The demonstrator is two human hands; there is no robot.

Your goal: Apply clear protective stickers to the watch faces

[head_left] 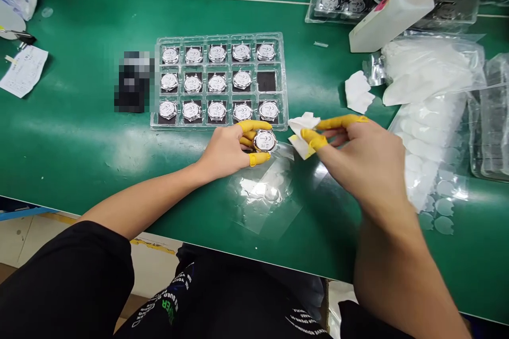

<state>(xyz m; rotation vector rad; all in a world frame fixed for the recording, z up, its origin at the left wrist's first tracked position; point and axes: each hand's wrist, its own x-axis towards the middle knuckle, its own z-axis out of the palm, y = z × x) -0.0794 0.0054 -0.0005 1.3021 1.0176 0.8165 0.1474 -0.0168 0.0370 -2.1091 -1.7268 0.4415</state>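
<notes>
Between the yellow-covered fingertips of my left hand (234, 149) is a round silver watch case (265, 141), its back with the CE mark facing up. A white cloth or tissue (304, 130) is pinched in my right hand (356, 151), just right of the watch case and apart from it. Yellow finger cots cover the fingertips on this hand too. Behind my left hand lies a clear plastic tray (285, 85) with rows of similar watch cases on black pads. One compartment, at the right of the middle row, shows only its black pad (266, 81).
Clear plastic film (264, 196) lies in front of my hands. To the right are a white squeeze bottle (397, 10), a crumpled tissue (358, 91), bags of round films (425, 132) and stacked trays (493, 116). A paper slip (24, 70) lies left.
</notes>
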